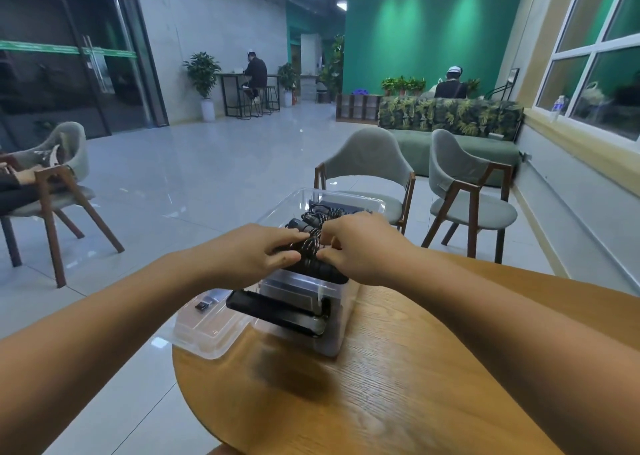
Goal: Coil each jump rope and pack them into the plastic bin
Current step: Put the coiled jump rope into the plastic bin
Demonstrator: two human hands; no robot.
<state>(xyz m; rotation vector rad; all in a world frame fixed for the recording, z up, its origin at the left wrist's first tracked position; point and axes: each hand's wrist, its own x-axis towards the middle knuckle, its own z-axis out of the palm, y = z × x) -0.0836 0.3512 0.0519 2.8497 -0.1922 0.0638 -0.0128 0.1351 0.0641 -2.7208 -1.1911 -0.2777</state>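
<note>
A clear plastic bin (346,202) stands on the round wooden table (398,378). Over its near rim I hold a coiled black jump rope (310,247) with black handles. My left hand (254,254) grips the bundle from the left, thumb under and fingers over it. My right hand (360,245) pinches the rope from the right. Further black rope and handles (320,212) lie inside the bin behind my hands. The near black handle (329,270) shows below my right hand.
The bin's clear lid (207,330) with black latches (277,311) lies at the table's left edge, partly overhanging. Two grey chairs (370,164) (464,184) stand behind the table, another chair (59,177) at left. A green sofa (450,143) lines the back wall.
</note>
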